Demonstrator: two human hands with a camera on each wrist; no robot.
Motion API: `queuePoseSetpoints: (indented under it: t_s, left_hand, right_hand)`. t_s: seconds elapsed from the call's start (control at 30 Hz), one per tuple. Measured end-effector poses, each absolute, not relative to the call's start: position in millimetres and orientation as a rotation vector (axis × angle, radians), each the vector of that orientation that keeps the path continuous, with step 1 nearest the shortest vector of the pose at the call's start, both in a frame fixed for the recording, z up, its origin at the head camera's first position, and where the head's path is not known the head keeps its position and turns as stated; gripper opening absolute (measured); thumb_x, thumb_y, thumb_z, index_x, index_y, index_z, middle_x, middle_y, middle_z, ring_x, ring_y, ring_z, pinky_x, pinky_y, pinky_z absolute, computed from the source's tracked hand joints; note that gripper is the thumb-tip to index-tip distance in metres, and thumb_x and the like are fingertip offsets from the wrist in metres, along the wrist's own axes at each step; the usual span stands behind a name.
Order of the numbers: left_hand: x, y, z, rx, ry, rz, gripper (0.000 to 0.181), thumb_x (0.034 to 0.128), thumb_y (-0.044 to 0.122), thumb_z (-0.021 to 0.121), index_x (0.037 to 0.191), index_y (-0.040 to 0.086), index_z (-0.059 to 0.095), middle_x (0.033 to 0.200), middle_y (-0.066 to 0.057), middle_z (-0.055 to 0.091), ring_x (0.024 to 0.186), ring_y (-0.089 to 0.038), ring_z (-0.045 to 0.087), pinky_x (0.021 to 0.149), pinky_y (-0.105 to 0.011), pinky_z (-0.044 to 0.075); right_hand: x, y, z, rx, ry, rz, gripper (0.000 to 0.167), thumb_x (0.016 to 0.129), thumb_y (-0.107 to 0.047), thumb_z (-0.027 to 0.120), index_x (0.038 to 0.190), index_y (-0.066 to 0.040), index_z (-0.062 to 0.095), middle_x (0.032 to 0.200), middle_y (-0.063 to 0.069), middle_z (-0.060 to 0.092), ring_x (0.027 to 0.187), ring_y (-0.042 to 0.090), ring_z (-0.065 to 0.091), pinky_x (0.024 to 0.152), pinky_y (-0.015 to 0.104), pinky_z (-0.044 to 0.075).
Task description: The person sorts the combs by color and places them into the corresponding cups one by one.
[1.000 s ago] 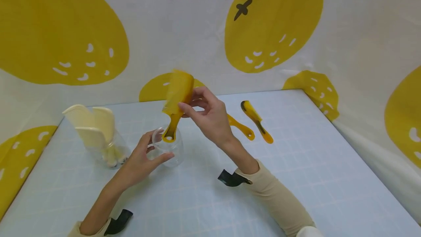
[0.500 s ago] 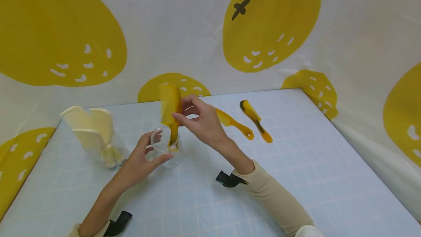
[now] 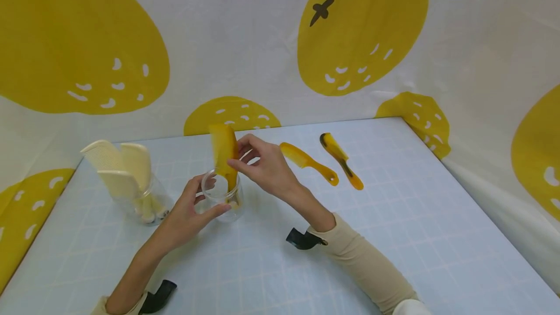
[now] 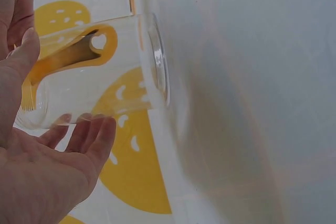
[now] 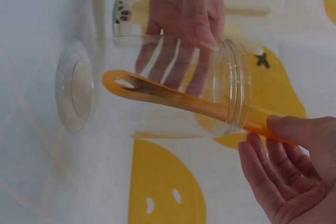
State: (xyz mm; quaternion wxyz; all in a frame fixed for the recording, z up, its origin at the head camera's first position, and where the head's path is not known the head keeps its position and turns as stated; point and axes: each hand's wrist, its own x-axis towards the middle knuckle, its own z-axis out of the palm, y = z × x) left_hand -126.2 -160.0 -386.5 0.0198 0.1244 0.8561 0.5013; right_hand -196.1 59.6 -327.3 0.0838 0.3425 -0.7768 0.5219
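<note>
In the head view my left hand (image 3: 189, 214) holds a clear jar (image 3: 235, 211) upright on the table, thumb on the near side and fingers around the far side. My right hand (image 3: 272, 168) pinches a yellow comb (image 3: 225, 146) with thumb and fingers just above the jar's mouth. The comb's teeth point left. Its dark-streaked handle (image 5: 168, 95) hangs inside the jar, the holed end short of the base, as the right wrist view shows. Right of my right hand lie a yellow comb (image 3: 308, 162) and a yellow-and-black comb (image 3: 337, 149).
A second clear jar (image 3: 159, 198) stands at the left with several cream combs (image 3: 120, 164) in it, handles down. The pale blue checked table (image 3: 393, 247) meets a white cloth backdrop (image 3: 245, 38) with yellow fruit prints.
My right hand has moved left and down, and the comb's handle has gone into the jar. More of the lying yellow comb shows. My left hand has stayed on the jar.
</note>
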Motion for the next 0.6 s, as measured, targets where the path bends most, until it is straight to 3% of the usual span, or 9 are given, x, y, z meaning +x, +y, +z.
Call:
queuePoseSetpoints:
  t_s: [0.3,0.6]
  left_hand:
    - [-126.0,-160.4,-386.8,0.381,2.662,1.543,0.082,0.0925,0.030,0.079,0.153,0.005,0.030,0.150,-0.020,0.040,0.139,-0.037,0.039,0.114,-0.064,0.034]
    - [-127.5,-160.8,-388.8,0.385,2.628,1.576,0.082,0.0911,0.031,0.081,0.151,0.006,0.031,0.144,-0.014,0.041,0.136,-0.036,0.041,0.115,-0.064,0.032]
  right_hand:
    - [-196.7,57.5,-332.2,1.055,-2.394,1.483,0.022,0.091,-0.008,0.079,0.107,-0.002,0.066,0.098,0.006,0.071,0.084,0.015,0.067,0.078,0.020,0.058]
    - [-201.6,65.4,-335.1,1.094,-2.445,1.445,0.018,0.094,-0.011,0.076,0.106,-0.003,0.066,0.098,0.005,0.070,0.088,0.013,0.067,0.082,0.020,0.057]
